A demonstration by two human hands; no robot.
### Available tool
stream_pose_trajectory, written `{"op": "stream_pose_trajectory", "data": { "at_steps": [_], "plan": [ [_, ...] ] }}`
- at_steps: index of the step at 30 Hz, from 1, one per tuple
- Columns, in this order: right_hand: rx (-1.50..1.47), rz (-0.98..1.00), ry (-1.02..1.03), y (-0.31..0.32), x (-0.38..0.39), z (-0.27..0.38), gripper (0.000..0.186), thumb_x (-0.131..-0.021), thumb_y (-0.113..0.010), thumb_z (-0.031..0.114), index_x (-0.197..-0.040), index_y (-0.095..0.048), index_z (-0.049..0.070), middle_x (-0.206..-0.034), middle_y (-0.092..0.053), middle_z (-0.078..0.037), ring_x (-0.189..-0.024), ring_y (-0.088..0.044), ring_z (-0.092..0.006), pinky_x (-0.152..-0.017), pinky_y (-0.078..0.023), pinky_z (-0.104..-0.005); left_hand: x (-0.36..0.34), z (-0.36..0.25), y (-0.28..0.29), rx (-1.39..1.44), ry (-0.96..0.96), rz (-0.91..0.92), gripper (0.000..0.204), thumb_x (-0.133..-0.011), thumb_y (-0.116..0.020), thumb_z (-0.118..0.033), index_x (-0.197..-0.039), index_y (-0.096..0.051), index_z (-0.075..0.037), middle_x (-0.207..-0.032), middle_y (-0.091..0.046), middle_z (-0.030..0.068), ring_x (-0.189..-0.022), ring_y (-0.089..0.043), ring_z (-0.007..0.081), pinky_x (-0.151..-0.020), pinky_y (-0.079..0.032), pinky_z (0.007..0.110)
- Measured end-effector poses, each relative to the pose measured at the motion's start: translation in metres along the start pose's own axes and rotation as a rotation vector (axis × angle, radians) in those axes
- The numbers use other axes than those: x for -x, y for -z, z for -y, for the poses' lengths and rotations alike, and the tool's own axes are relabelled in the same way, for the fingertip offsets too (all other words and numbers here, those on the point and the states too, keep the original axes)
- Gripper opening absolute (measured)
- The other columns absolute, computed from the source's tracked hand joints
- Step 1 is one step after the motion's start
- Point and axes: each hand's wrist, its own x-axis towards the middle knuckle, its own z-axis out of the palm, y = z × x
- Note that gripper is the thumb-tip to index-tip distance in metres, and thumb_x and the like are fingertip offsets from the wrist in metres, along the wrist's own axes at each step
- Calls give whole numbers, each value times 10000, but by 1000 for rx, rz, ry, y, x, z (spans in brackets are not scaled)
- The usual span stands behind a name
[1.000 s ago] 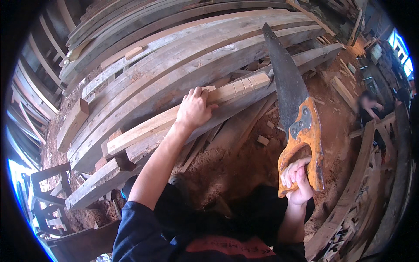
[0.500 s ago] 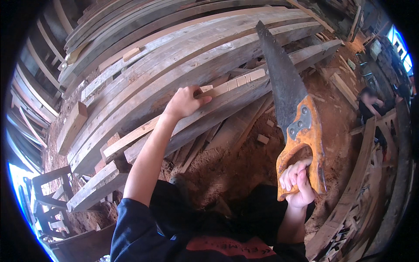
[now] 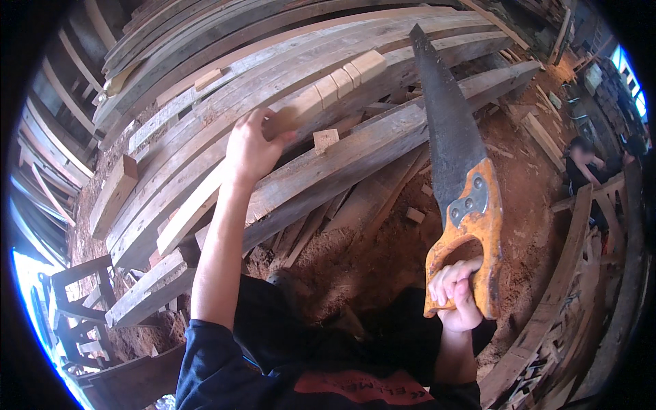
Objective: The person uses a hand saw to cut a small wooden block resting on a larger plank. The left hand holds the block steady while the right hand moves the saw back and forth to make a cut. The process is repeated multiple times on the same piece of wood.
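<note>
My left hand (image 3: 254, 142) is closed around a pale wooden batten (image 3: 335, 87), whose far part has several cuts across it. The batten's near end (image 3: 179, 229) slants down to the left, beyond my forearm. A small wood block (image 3: 326, 141) sits on the grey beam (image 3: 369, 147) just right of that hand. In my right hand (image 3: 456, 290) is a handsaw (image 3: 447, 116), gripped by its worn orange handle. Its dark blade points up and away from me, apart from the batten, and its tip overlaps the beams in the picture.
Long weathered beams (image 3: 301, 61) lie stacked across the far side. A short timber offcut (image 3: 113, 198) rests at the left. Reddish dirt with wood scraps (image 3: 415, 215) is below. Another person (image 3: 584, 164) is at the far right, beside more stacked timber (image 3: 547, 335).
My left hand has moved the batten up and away from the grey beam's top, baring the small block there. The handsaw has shifted slightly, still upright in my right hand.
</note>
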Motion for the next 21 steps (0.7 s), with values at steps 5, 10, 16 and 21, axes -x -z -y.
{"op": "stream_pose_trajectory", "data": {
  "at_steps": [5, 10, 16, 21],
  "plan": [
    [-5, 157, -62, 5, 2, -15, 178, -958, -565, 152, -964, -401, 84, -701, -431, -24, -567, -453, -135, -551, -410, -294, 3, 18, 7, -9, 34, -111, 526, -711, -841, -302, -1119, -644, -36, -1059, -695, 180, -1023, -667, 324, -877, -513, 406],
    [-185, 175, -192, 5, 4, -33, 187, -920, -608, 96, -934, -421, 104, -672, -461, -16, -558, -468, -120, -539, -403, -294, 7, 19, 14, -2, 22, -131, 538, -702, -848, -306, -1120, -642, -38, -1043, -696, 183, -992, -676, 305, -862, -520, 398],
    [-189, 46, -304, 17, -10, -56, 102, -964, -526, 150, -965, -446, 88, -625, -431, -17, -495, -429, -121, -486, -388, -284, 11, 17, 25, 61, 52, -93, 548, -730, -819, -327, -1150, -629, -31, -1085, -666, 182, -1050, -623, 337, -910, -496, 427],
    [-124, 47, -179, 23, -34, -47, 92, -984, -503, 175, -976, -450, 101, -649, -431, 10, -500, -427, -107, -502, -393, -270, 19, 18, 25, 43, -27, -101, 544, -724, -828, -331, -1131, -629, -29, -1062, -671, 174, -1026, -639, 324, -901, -499, 414]
  ]
}}
